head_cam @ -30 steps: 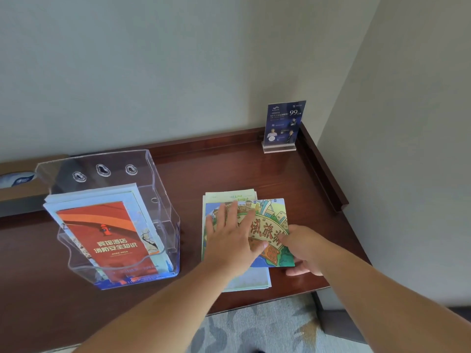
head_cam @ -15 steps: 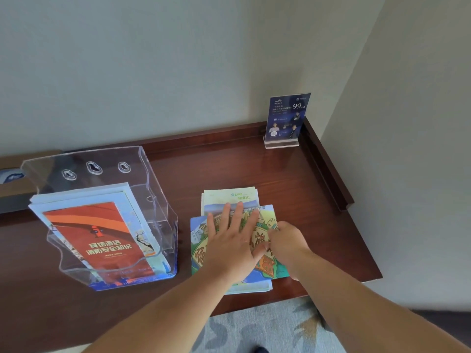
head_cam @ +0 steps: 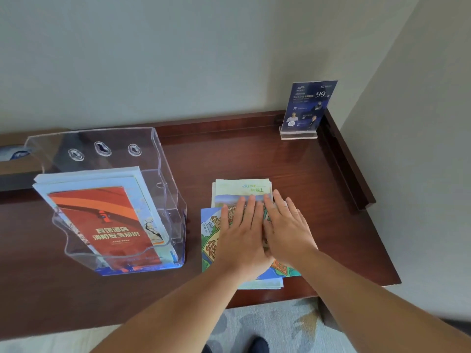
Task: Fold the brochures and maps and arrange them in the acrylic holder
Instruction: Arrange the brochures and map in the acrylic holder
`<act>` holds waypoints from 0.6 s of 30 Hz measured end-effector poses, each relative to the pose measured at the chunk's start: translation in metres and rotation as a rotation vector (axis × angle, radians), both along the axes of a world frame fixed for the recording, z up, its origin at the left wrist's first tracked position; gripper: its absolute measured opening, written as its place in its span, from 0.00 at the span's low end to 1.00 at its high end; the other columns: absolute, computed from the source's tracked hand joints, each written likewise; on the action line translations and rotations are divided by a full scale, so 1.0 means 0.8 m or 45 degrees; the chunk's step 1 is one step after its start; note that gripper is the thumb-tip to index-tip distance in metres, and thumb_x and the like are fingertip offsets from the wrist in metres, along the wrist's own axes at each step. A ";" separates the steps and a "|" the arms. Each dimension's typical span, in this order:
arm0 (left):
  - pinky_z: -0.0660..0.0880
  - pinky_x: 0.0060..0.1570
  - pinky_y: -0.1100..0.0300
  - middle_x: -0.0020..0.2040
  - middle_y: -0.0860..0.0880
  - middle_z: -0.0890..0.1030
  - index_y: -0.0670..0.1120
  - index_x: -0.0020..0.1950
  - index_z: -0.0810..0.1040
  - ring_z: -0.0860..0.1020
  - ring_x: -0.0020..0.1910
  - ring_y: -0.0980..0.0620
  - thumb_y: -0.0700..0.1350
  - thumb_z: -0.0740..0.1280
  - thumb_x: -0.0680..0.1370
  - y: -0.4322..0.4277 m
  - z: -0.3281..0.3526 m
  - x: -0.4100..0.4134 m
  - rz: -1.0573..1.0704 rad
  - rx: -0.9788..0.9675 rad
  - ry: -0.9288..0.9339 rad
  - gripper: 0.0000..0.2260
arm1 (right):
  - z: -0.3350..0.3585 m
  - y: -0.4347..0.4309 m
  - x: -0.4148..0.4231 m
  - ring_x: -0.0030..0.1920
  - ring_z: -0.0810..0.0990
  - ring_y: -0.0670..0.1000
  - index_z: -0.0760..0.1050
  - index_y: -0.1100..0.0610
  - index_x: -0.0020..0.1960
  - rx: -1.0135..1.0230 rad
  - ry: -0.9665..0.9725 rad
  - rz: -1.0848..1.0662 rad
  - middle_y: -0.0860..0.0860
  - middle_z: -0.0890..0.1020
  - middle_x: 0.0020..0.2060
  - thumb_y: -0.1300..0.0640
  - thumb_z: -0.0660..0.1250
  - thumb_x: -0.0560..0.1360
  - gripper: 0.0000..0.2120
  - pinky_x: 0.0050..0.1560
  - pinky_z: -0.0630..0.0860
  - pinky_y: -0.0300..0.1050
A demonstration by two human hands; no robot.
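Both hands lie flat on a colourful map (head_cam: 210, 233) near the front right of the desk (head_cam: 254, 154). The left hand (head_cam: 242, 235) presses on the map's middle, its grip spread, with the fingers straight and slightly apart. The right hand (head_cam: 288, 230) lies just beside it, touching along the thumb side. Its grip is also spread and its palm is down on the map's right part. Neither hand pinches anything.

The map rests on a stack (head_cam: 242, 189) of pale leaflets, whose far end and near edge show beyond it.

The holder (head_cam: 102, 141) stands upright on the desk to the left, apart from the stack. Its front pocket holds an orange brochure (head_cam: 107, 225), with pale blue ones behind it.

A small blue sign (head_cam: 307, 108) stands in the desk's far right corner against the wall (head_cam: 204, 59). A patterned carpet (head_cam: 267, 324) shows below the desk's front edge.
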State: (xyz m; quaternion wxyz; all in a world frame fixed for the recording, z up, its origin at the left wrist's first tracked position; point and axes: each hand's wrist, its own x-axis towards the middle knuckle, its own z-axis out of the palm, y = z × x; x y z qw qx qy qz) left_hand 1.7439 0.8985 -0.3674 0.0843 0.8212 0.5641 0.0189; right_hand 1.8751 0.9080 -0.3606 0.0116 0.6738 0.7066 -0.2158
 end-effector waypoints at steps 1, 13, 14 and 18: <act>0.39 0.75 0.44 0.80 0.46 0.49 0.44 0.80 0.50 0.41 0.79 0.49 0.67 0.48 0.74 -0.001 -0.001 -0.010 -0.031 -0.017 -0.007 0.40 | -0.005 -0.002 0.002 0.79 0.37 0.52 0.32 0.47 0.78 -0.018 -0.034 0.040 0.45 0.36 0.79 0.47 0.43 0.83 0.28 0.78 0.43 0.50; 0.39 0.76 0.47 0.79 0.42 0.40 0.41 0.80 0.47 0.36 0.78 0.47 0.71 0.41 0.75 -0.019 -0.003 -0.066 0.059 -0.017 0.129 0.43 | -0.002 -0.033 0.003 0.79 0.37 0.50 0.29 0.49 0.78 0.037 -0.073 -0.004 0.46 0.34 0.78 0.39 0.40 0.81 0.32 0.78 0.41 0.50; 0.38 0.76 0.47 0.79 0.42 0.40 0.41 0.80 0.46 0.36 0.78 0.47 0.71 0.41 0.75 -0.019 -0.004 -0.066 0.064 -0.007 0.133 0.43 | 0.002 -0.035 0.002 0.79 0.42 0.51 0.33 0.50 0.79 0.044 -0.007 -0.066 0.47 0.37 0.79 0.40 0.44 0.82 0.33 0.78 0.46 0.49; 0.38 0.76 0.46 0.79 0.42 0.37 0.42 0.80 0.42 0.34 0.77 0.47 0.71 0.38 0.75 -0.017 -0.005 -0.064 0.056 -0.030 0.132 0.43 | 0.019 -0.030 0.002 0.57 0.78 0.55 0.57 0.59 0.75 0.009 0.318 -0.632 0.55 0.73 0.63 0.43 0.55 0.81 0.29 0.54 0.79 0.53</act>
